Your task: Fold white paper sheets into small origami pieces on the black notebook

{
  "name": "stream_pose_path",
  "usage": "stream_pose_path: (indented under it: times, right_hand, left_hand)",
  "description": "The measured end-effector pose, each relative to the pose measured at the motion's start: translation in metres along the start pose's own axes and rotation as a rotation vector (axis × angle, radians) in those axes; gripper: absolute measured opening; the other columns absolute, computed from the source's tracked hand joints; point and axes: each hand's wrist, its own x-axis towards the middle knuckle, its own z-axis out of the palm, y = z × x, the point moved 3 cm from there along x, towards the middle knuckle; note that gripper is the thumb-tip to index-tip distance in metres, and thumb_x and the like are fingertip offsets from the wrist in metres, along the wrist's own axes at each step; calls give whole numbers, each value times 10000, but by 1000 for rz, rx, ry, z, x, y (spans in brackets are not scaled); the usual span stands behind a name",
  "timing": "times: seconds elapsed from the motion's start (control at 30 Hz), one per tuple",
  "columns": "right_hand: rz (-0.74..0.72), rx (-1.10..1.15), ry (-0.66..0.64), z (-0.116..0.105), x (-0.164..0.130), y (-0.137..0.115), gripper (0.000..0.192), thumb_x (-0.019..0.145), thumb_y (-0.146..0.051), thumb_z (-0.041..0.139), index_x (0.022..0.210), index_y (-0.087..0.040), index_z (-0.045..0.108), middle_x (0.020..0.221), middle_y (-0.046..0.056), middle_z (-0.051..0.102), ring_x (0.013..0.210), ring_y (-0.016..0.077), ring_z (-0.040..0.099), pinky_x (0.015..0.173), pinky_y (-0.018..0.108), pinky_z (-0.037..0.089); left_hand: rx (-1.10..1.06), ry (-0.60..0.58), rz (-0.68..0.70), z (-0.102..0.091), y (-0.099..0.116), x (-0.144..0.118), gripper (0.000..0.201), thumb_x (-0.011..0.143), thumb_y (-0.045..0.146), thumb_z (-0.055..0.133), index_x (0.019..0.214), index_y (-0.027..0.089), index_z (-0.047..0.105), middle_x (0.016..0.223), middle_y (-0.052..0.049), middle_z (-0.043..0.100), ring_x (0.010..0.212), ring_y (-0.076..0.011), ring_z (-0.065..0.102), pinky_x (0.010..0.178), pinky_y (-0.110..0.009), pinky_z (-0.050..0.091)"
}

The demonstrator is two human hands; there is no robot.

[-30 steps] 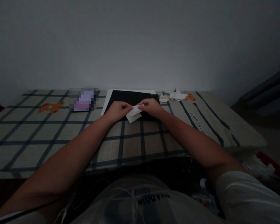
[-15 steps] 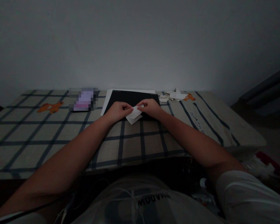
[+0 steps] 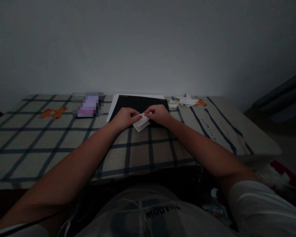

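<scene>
A small folded piece of white paper (image 3: 141,125) is held between my two hands, over the front edge of a black notebook or board (image 3: 135,101). My left hand (image 3: 125,117) pinches the paper's upper left part between thumb and fingers. On the other side, my right hand (image 3: 159,114) grips its upper right corner with thumb and forefinger. The lower part of the paper hangs as a pointed flap towards me. Its exact folds are too dim and small to make out.
White sheets (image 3: 111,108) stick out from under the black notebook. Folded paper pieces (image 3: 187,100) lie at the right, by a small white paper piece (image 3: 173,104). A phone (image 3: 88,106), partly blurred, rests at the left on the checked tablecloth (image 3: 71,138). A wall rises behind.
My left thumb has shifted slightly on the paper, and the flap beneath it looks flatter. My right hand has hardly moved.
</scene>
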Motion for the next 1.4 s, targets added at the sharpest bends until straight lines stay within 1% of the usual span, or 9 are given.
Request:
stream_pose_path:
  times: [0.1, 0.3, 0.47, 0.63, 0.77, 0.93, 1.03, 1.17, 1.4]
  right_hand:
    - [-8, -2, -20, 0, 0, -1, 137, 821, -200, 685, 873, -151, 802, 842, 49, 755, 738, 157, 619, 705, 272, 432]
    - [-52, 6, -119, 0, -3, -6, 365, 807, -137, 663, 1157, -130, 762, 950, 60, 757, 804, 167, 638, 733, 271, 448]
    - [-138, -42, -166, 3, -5, -10, 416, 793, -83, 615, 1174, -166, 759, 1013, 52, 760, 914, 189, 660, 830, 291, 461]
    - [-190, -40, -147, 4, -4, -11, 492, 744, -14, 575, 1169, -186, 753, 1137, 59, 756, 1022, 201, 669, 917, 307, 464]
    - [-149, -31, -133, 5, -3, -9, 437, 775, -37, 578, 1154, -170, 751, 1081, 59, 762, 976, 188, 673, 874, 290, 468]
    - [-79, -9, -100, 5, -1, 0, 200, 859, -260, 675, 972, -134, 780, 900, 62, 756, 812, 172, 644, 728, 267, 438]
    - [-11, -37, -65, 2, 2, 3, 189, 840, -304, 717, 857, -126, 777, 817, 54, 728, 748, 160, 608, 672, 263, 400]
    - [46, -47, -49, -2, 3, 6, 170, 814, -285, 729, 837, -122, 772, 789, 41, 703, 713, 151, 574, 655, 264, 380]
    - [63, -15, -45, -3, 5, 12, 179, 791, -289, 714, 852, -130, 771, 785, 36, 689, 705, 151, 554, 664, 272, 385]
  left_hand:
    - [23, -16, 24, 1, 2, -1, 345, 836, 500, 631, 820, 185, 771, 742, -34, 723, 673, -170, 609, 602, -282, 398]
    - [140, -30, 94, 1, 9, -2, 309, 873, 419, 601, 846, 172, 784, 764, -54, 719, 702, -195, 629, 670, -309, 428]
    - [260, -53, 138, 2, 16, -2, 294, 897, 382, 579, 895, 188, 800, 815, -72, 736, 773, -224, 656, 712, -323, 441]
    - [322, -54, 149, 2, 18, -2, 292, 904, 386, 568, 877, 200, 792, 806, -67, 732, 778, -220, 650, 701, -316, 432]
    - [308, -45, 159, 1, 16, -2, 303, 907, 389, 567, 879, 190, 794, 809, -71, 738, 767, -217, 656, 703, -315, 436]
    - [225, 27, 167, 0, 12, -1, 330, 909, 434, 594, 888, 176, 799, 839, -78, 760, 786, -216, 675, 712, -308, 455]
    - [131, 47, 100, -1, 7, 0, 309, 885, 435, 640, 879, 174, 805, 815, -68, 762, 745, -198, 669, 682, -296, 461]
    - [-11, 27, -22, -2, 0, 2, 312, 849, 445, 681, 912, 169, 814, 817, -62, 774, 713, -191, 668, 648, -287, 476]
    - [-59, 19, -26, -8, -5, 3, 311, 831, 434, 663, 902, 175, 819, 843, -57, 794, 760, -206, 696, 659, -288, 499]
